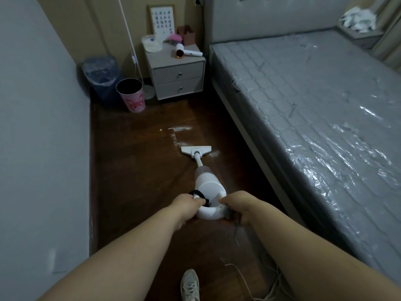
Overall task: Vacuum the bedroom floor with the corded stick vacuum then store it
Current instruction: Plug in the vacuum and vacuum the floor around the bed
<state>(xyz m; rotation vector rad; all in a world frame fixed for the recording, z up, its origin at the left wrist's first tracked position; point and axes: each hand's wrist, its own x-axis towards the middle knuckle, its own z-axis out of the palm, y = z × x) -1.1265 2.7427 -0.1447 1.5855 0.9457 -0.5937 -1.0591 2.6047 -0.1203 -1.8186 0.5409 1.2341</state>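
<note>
The white stick vacuum (206,181) leans away from me over the dark wooden floor (130,170). Its flat floor head (196,150) sits on the boards beside streaks of white powder (180,129). My left hand (187,205) grips the handle loop at its black strap. My right hand (236,206) grips the right side of the same loop. The white power cord (245,283) trails on the floor near my shoe (190,285).
A bed with a plastic-wrapped mattress (314,109) fills the right side. A white wall (39,127) bounds the left. At the far end stand a grey two-drawer nightstand (178,77) with a hair dryer (186,52), a pink bin (130,95) and a blue bin (101,77).
</note>
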